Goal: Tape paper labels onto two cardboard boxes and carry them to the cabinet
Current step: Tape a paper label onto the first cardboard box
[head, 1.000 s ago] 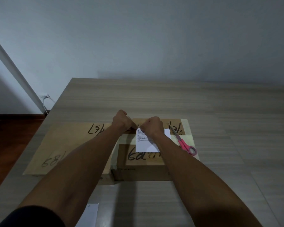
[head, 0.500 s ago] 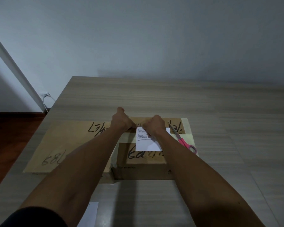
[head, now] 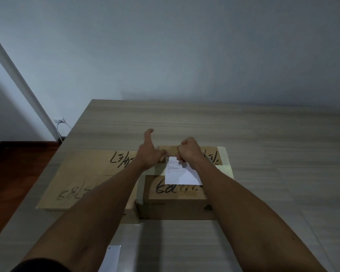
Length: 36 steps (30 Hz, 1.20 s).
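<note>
Right hand [head: 189,152] fingers curled, pressing paper label [head: 182,173] on cardboard box [head: 175,201], left hand [head: 148,152] fingers extended, thumb raised

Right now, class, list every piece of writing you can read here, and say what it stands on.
"68" in marker, then unclear strokes: right box.
"68/83", seen upside down, uncertain: left box.
Marker scrawls along both boxes' far edges: unreadable.
Print on the paper label: too small.
Print on the right box's front: blurred.
</note>
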Motion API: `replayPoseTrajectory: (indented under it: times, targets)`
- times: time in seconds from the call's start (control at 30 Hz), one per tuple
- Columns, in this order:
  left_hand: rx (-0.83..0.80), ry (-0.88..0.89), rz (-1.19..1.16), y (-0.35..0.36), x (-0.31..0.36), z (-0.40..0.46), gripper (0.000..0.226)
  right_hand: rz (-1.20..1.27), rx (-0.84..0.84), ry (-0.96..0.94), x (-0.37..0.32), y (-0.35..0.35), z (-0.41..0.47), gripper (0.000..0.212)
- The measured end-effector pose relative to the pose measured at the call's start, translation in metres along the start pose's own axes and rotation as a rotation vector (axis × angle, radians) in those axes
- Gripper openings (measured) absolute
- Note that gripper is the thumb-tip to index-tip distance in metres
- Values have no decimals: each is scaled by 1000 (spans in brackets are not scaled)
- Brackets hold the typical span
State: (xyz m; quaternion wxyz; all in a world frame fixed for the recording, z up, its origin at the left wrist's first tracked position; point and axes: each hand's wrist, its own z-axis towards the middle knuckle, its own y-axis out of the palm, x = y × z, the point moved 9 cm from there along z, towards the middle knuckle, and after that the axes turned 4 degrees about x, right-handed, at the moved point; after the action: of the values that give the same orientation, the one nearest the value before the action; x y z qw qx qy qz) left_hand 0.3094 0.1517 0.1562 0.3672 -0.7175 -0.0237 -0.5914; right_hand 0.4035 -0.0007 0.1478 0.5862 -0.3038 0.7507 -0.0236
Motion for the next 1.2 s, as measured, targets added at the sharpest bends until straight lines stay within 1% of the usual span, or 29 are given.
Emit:
replayPoseTrajectory:
  times: [0.07, 0.13, 0.2, 0.27, 0.4, 0.47, 0.6, 0.67, 0.73, 0.87, 1.03, 1.13, 1.2]
  targets:
    - [-7, 80, -18, 0, 14, -8, 81, 100, -26, -63, -11, -4, -4, 19]
    - [-10, 148, -38, 2, 31, -15, 70, 169, -55, -110, -23, -10, -10, 20]
    - [-24, 199, -52, 6, 46, -23, 63, 187, -55, -146, -31, -19, -16, 20]
    - [-47, 234, -58, 12, 58, -31, 62, 185, -53, -171, -33, -29, -22, 18]
    - [-106, 276, -45, 24, 73, -46, 75, 161, -62, -192, -32, -47, -35, 17]
    - [-106, 271, -36, 28, 76, -52, 81, 137, -67, -191, -30, -54, -43, 20]
    - [-108, 268, -36, 37, 86, -67, 86, 117, -105, -194, -26, -62, -60, 8]
    - [-122, 267, -44, 41, 90, -72, 88, 111, -113, -213, -26, -64, -67, 9]
    - [-134, 270, -49, 44, 93, -77, 88, 102, -94, -237, -25, -68, -72, 11]
    - [-128, 266, -64, 45, 92, -85, 87, 93, -46, -279, -23, -75, -78, 3]
    - [-129, 229, -115, 45, 85, -92, 74, 64, 9, -370, -30, -82, -87, 5]
    - [-66, 136, -147, 39, 77, -92, 61, 64, 72, -443, -43, -90, -96, 8]
    - [-47, 59, -176, 35, 69, -95, 54, 34, 73, -492, -53, -93, -101, 9]
